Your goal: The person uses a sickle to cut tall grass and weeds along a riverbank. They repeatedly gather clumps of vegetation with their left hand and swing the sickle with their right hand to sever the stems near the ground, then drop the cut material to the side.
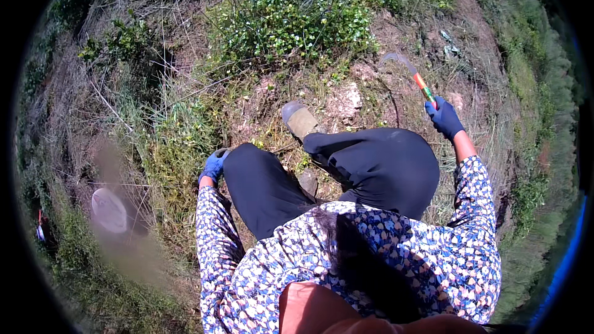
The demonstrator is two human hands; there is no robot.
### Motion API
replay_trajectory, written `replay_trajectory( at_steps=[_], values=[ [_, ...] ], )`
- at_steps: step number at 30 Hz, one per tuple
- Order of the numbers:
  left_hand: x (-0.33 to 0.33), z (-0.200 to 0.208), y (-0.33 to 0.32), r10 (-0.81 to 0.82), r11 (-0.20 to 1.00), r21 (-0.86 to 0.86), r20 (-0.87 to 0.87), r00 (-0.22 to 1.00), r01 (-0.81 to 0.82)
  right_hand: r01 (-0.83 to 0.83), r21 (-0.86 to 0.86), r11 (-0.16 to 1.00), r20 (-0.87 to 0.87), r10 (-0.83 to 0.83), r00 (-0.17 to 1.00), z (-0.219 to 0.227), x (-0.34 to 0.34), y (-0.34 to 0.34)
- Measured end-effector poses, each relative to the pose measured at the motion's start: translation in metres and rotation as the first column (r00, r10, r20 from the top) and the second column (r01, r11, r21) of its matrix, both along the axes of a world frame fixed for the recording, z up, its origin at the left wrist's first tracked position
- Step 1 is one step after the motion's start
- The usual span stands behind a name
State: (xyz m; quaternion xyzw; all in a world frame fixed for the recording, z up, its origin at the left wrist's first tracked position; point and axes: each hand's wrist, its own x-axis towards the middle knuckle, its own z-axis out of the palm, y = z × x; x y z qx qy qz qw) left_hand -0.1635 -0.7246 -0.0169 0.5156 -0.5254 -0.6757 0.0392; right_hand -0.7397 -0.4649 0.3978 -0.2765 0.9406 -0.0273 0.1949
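My right hand (444,117), in a dark blue glove, is closed round the handle of a sickle (422,83). The handle is red, yellow and green, and its curved metal blade arcs up and left over bare soil and dry stalks. Beside the outer side of my bent left knee (250,164) is my left hand (213,165), in a blue glove too. Its fingers are partly hidden at the knee, so whether they hold anything does not show. Low weeds (179,148) grow next to that hand.
A leafy green patch (291,18) stands ahead of my boot (300,119). A pale rock (345,100) lies to the boot's right. Dry grass and twigs cover the slope at left, and taller greenery (532,86) lines the right. A blurred pale smear (110,210) hides some ground.
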Motion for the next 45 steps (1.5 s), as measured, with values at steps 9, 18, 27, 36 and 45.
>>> replay_trajectory(
  at_steps=[9, 18, 27, 36, 45],
  values=[
    [-0.067, 0.127, -0.071, 0.047, 0.908, -0.419, 0.076, 0.996, -0.011, 0.87, -0.422, 0.255, 0.885, -0.094, 0.456, -0.165, -0.103, -0.011],
    [-0.198, 0.212, -0.083, -0.135, 0.949, -0.293, -0.04, 0.99, 0.117, 0.707, -0.329, 0.626, 0.867, -0.096, 0.489, -0.173, 0.011, -0.085],
    [-0.317, 0.243, -0.115, -0.472, 0.796, -0.382, 0.095, 0.876, 0.47, 0.867, -0.391, 0.31, 0.877, -0.159, 0.453, -0.224, -0.162, -0.106],
    [-0.458, 0.271, -0.134, -0.91, 0.287, -0.39, 0.176, 0.377, 0.875, 0.405, -0.243, 0.881, 0.354, -0.309, 0.883, -0.243, -0.125, -0.028],
    [-0.574, 0.256, -0.113, -0.932, 0.038, -0.644, 0.253, 0.259, 0.764, 0.849, -0.497, 0.177, 0.773, -0.355, 0.526, -0.244, -0.142, -0.076]
  ],
)
